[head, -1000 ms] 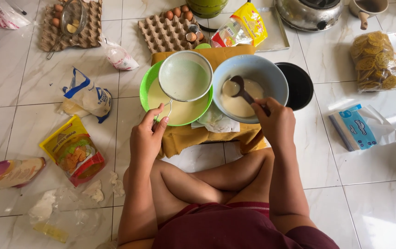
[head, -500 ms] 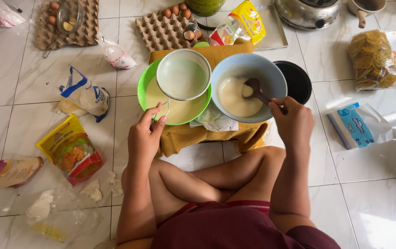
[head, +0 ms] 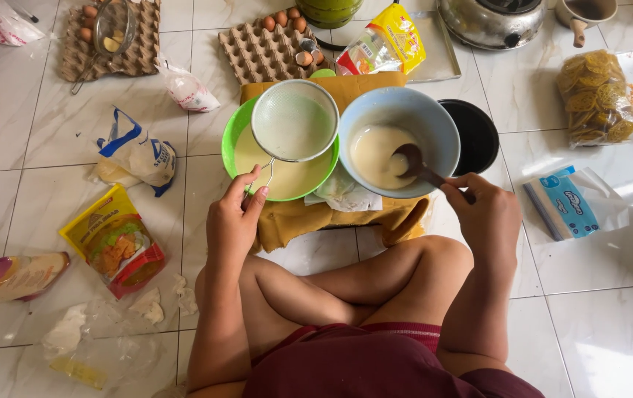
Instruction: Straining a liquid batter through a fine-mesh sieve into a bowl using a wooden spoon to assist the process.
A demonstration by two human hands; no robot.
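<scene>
I'm mid-stir: my right hand grips the spoon in the batter bowl; left hand pinches the sieve handle, probably steadying it for pouring.

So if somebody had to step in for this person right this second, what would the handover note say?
Left hand: holds the sieve by its wire handle, over the green bowl.
Right hand: grips the spoon, whose head sits in the batter in the blue bowl.
Both bowls sit on a yellow cloth on the tiled floor, in front of the person's crossed legs.
Done: pale batter lies in both bowls.
Left: batter remains in the blue bowl, probably to go through the sieve.
</scene>
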